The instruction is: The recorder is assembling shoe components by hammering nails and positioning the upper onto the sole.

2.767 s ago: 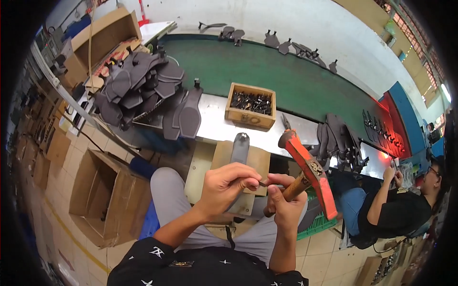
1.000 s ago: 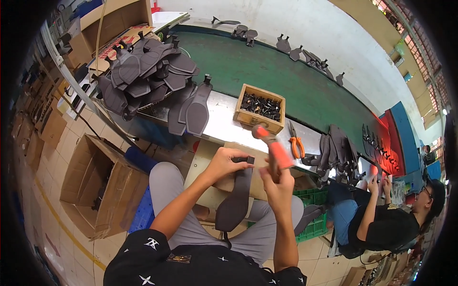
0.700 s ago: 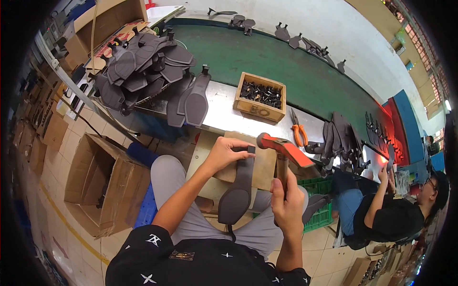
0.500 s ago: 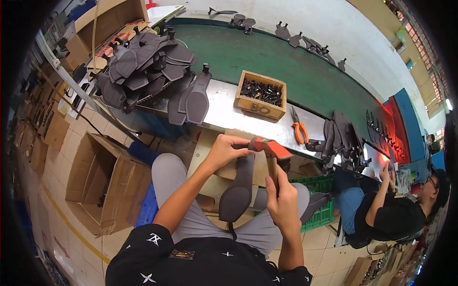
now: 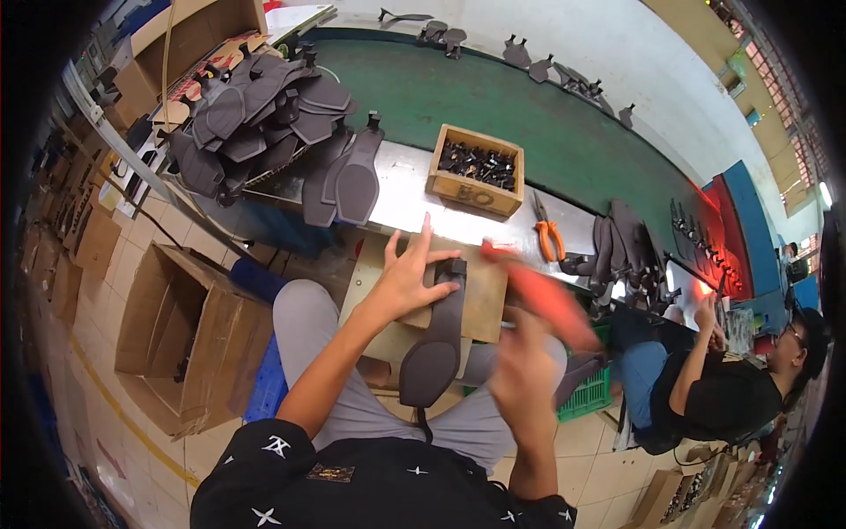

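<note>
Green work surface (image 5: 388, 88) seen behind wooden box (image 5: 476, 196); sole pile (image 5: 256, 115) stacked left of box. Board (image 5: 485, 304) set on near side of box; grey sole (image 5: 430, 370) laid partly on it, wide end toward lap. Red hammer (image 5: 548, 300), blurred, raised below-right of box, handle clamped in right hand (image 5: 526, 366). Left hand (image 5: 405, 280) held below-left of box, fingers spread apart, thumb over sole, contact unclear. Orange-handled pliers (image 5: 551, 241) placed right of box.

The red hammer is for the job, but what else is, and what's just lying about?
Seem part of the job:
red hammer, in the right hand
dark flat piece, by the left hand
tan board underneath
perhaps the black bits in the wooden box

Seem just lying about:
orange-handled pliers
cardboard box on the floor
</note>
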The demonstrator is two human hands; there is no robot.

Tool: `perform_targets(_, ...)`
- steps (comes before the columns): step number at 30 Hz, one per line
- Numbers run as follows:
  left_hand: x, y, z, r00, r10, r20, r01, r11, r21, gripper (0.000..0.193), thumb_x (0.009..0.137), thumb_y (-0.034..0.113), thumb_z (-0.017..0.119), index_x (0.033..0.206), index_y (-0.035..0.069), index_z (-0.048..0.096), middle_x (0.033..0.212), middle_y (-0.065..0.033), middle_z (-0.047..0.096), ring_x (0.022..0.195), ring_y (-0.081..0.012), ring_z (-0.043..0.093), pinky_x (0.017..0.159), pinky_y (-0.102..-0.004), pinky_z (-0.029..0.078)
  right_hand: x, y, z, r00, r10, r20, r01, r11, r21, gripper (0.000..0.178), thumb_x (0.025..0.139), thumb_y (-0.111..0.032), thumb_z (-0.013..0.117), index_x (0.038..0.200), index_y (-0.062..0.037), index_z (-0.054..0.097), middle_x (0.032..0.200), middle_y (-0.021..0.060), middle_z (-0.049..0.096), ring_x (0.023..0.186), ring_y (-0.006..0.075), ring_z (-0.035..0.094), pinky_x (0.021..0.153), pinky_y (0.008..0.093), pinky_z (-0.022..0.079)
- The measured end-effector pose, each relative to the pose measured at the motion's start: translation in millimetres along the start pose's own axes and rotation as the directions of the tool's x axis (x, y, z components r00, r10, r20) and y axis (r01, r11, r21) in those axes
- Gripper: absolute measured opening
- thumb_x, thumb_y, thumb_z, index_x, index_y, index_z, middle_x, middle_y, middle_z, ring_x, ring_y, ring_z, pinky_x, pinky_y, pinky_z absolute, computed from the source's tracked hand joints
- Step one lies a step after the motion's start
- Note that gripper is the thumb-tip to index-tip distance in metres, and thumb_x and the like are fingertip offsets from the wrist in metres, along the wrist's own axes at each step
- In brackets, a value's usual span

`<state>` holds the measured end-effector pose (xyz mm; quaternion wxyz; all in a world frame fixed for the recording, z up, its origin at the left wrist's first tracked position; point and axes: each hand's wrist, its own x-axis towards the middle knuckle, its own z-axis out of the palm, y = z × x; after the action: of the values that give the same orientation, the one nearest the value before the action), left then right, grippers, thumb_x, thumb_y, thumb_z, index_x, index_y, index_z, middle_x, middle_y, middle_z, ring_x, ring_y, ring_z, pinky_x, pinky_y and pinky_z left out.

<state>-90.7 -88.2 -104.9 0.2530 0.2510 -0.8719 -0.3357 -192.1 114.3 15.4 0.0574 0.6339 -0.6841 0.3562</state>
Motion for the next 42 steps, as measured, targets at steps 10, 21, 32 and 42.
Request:
perform_targets(10,2,2,-4,1.0,0.001,0.0,-0.001,1.0,0.016,0.081,0.08,0.043,0.073,0.148,0.014,0.038,0.129,0.007,0.066,0.144,-0.0235,0.035,0.114,-0.0648,-0.008,-2,-10,-7,0.967,0.242,-0.082,-0.181,0.875,0.45,0.026,0.095,-0.006,0.057,0.118,0.0052,0.05,0.083,0.0289,0.059,0.065,0.0417,0.061,0.053,0.0441,0.047)
perform_targets(21,-49,51,-41,0.98,0.199,0.006,-0.166,0.833,-0.528,0.022,0.086,0.016,0.073,0.084,-0.003,0.063,0.079,-0.0109,0.06,0.068,-0.024,0.057,0.058,-0.0325,0.043,8,30,16,0.949,0.314,0.008,-0.313,0.942,0.125,0.032,0.096,-0.009,0.059,0.127,0.0002,0.058,0.092,0.0202,0.067,0.074,0.0335,0.067,0.063,0.0386,0.051)
perform_targets(32,-97,119,-92,0.907,0.083,0.413,0.299,0.563,-0.771,0.033,0.094,0.024,0.067,0.079,-0.005,0.062,0.072,-0.0084,0.048,0.068,-0.0152,0.049,0.062,-0.0315,0.037,15,10,-2,0.914,-0.132,0.384,-0.134,0.795,0.592,0.034,0.087,-0.017,0.07,0.116,-0.0003,0.067,0.115,0.0168,0.066,0.1,0.0318,0.064,0.087,0.0377,0.05)
perform_targets(42,-100,107,-69,0.805,0.121,0.581,0.568,0.13,-0.813,0.044,0.098,0.031,0.062,0.129,0.001,0.056,0.103,-0.0061,0.067,0.094,-0.0141,0.061,0.087,-0.0287,0.047,31,14,-12,0.855,-0.264,0.447,-0.196,0.633,0.749,0.031,0.094,-0.028,0.065,0.098,0.0026,0.063,0.09,0.0113,0.063,0.082,0.0288,0.061,0.077,0.0359,0.049)
